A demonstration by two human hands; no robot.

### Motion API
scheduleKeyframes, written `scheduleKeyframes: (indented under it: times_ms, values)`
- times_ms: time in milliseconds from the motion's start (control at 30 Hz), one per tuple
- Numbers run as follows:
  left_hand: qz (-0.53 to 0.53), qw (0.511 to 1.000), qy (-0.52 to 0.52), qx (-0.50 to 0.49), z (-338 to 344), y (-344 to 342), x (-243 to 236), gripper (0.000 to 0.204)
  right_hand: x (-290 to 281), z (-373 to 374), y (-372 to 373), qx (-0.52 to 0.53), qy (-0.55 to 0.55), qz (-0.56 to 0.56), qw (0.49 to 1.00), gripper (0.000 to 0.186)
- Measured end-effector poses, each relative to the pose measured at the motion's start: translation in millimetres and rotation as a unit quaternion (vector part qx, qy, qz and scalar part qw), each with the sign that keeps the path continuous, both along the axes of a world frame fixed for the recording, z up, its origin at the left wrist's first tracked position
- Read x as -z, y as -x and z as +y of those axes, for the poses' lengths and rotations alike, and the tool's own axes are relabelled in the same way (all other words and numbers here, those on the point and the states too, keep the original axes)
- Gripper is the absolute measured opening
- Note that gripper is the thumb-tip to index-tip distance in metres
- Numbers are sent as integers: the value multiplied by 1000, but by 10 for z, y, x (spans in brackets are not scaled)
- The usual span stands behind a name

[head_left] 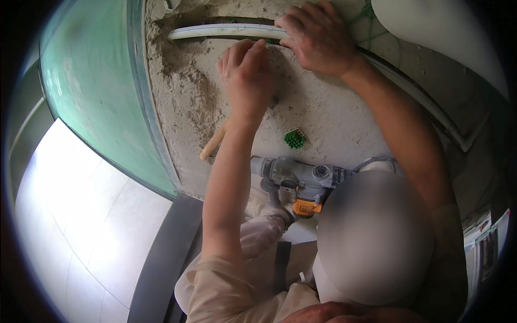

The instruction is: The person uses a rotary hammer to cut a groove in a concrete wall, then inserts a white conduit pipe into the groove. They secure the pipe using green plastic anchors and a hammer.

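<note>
A white pipe (226,30) lies in a groove cut into the rough concrete. My right hand (320,43) is closed around it, fingertips on the far side and thumb on the near side. Just left of the thumb, my left hand (247,75) has curled, pinched fingers at the groove's near edge; whatever they hold is hidden. Small green bits show by those fingertips. Under my left forearm lies a hammer with a wooden handle (214,142), its metal head (273,102) partly covered. A cluster of green plastic plugs (295,138) rests on the concrete nearer me.
A grey power drill (296,173) with an orange part (307,208) lies near my body. On the left stand a green-coated surface (91,97) and pale tiles (102,210) beyond a dark strip (167,253). The pipe's line continues right to an elbow (462,141).
</note>
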State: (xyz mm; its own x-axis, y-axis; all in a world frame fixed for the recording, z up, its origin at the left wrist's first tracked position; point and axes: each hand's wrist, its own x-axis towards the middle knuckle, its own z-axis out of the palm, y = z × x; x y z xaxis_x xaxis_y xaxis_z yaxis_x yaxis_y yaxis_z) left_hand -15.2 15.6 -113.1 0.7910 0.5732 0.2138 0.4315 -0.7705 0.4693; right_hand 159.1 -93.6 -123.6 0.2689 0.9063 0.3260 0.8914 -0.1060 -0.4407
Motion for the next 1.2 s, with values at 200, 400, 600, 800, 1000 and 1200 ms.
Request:
scheduleKeyframes:
  times_ms: [200,400,600,800,1000,1200]
  values:
    - [61,996,-50,38,-47,-31,27,25,-8,17,0,-12,2,17,1000,34]
    - [73,996,-40,40,-44,48,-7,30,-9,31,34,0,-10,44,999,39]
    - [99,995,-4,29,-72,91,-28,31,105,76,52,-20,-34,20,999,40]
    - [61,997,37,19,-25,85,9,30,159,39,24,-9,-13,19,1000,40]
    - [53,998,34,10,-56,157,-15,31,181,54,53,-5,-18,9,1000,38]
    - [151,988,-4,37,-72,-19,-121,28,186,50,43,-8,-20,13,1000,37]
